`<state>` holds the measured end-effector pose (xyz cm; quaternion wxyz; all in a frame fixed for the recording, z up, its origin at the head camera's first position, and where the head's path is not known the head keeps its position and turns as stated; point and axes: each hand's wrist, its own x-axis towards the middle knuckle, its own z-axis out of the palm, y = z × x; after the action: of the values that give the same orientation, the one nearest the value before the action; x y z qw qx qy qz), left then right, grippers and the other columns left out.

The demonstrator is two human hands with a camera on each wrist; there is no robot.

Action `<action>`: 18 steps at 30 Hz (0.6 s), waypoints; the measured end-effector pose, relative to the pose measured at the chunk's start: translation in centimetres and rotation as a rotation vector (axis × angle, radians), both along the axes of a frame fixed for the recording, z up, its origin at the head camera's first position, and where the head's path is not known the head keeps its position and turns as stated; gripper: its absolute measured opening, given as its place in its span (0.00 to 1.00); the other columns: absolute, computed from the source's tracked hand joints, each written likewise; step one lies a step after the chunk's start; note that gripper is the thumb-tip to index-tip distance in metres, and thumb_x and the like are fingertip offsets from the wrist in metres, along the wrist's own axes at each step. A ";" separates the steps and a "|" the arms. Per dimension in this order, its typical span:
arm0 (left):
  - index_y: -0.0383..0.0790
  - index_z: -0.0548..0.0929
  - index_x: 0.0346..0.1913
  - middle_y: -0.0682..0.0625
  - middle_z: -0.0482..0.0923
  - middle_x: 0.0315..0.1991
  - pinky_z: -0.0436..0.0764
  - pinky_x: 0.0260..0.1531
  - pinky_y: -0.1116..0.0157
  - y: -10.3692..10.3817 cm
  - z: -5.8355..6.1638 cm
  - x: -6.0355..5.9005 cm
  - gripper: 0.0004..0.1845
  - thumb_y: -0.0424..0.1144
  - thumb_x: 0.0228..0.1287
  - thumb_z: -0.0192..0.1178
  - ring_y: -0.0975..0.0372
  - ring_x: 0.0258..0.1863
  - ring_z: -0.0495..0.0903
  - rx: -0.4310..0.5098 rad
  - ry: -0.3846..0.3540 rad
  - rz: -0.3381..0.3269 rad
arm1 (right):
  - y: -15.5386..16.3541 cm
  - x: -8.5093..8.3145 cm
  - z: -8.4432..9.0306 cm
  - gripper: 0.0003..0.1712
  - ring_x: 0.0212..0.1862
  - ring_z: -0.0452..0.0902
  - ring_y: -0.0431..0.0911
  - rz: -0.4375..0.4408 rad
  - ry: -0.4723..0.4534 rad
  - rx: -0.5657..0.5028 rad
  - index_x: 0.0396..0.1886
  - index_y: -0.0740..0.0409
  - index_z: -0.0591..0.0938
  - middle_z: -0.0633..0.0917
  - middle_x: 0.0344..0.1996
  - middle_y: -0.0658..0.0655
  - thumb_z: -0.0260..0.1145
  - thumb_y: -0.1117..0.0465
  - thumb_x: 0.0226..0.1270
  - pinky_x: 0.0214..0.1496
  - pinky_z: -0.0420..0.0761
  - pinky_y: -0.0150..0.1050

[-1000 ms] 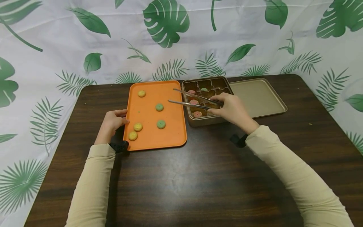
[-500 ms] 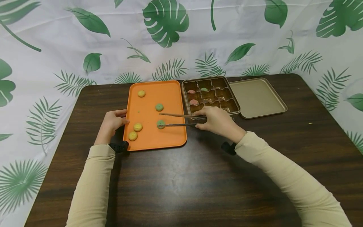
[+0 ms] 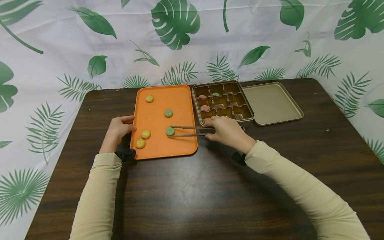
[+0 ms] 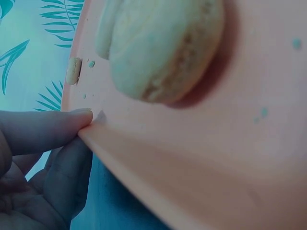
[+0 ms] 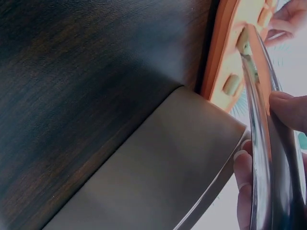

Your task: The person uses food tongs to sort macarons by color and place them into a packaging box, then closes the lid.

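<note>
My left hand pinches the left rim of an orange tray; in the left wrist view the thumb lies on top and the fingers underneath. Metal tongs are held in my right hand, reaching in over the tray from its right side. Their tips stand on either side of a green macaron. Behind it on the tray sits another green macaron. Yellow macarons lie toward the tray's left, two near my left hand and one at the back.
Right of the tray stands a brown box with a divided insert. Pink macarons fill its left column, the front one partly hidden by my right hand, and a green one sits behind. A flat gold lid lies farther right.
My right hand has moved from over the box toward the left and front, bringing the tongs down around the front green macaron. Their tips have drawn closer together. My left hand stays on the tray rim.
</note>
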<state>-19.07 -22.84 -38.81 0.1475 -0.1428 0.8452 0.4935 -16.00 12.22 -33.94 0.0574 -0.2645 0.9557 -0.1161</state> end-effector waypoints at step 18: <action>0.34 0.59 0.72 0.34 0.64 0.68 0.75 0.62 0.59 0.0 0.1 0.0 0.32 0.25 0.66 0.52 0.48 0.63 0.69 0.005 -0.010 -0.006 | 0.6 0.2 0.1 0.21 0.41 0.83 0.52 0.000 0.006 -0.051 0.51 0.56 0.84 0.84 0.53 0.59 0.71 0.56 0.57 0.37 0.83 0.46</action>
<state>-19.06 -22.86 -38.72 0.1535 -0.1422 0.8437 0.4943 -15.83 12.82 -33.82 0.0478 -0.2661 0.9526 -0.1395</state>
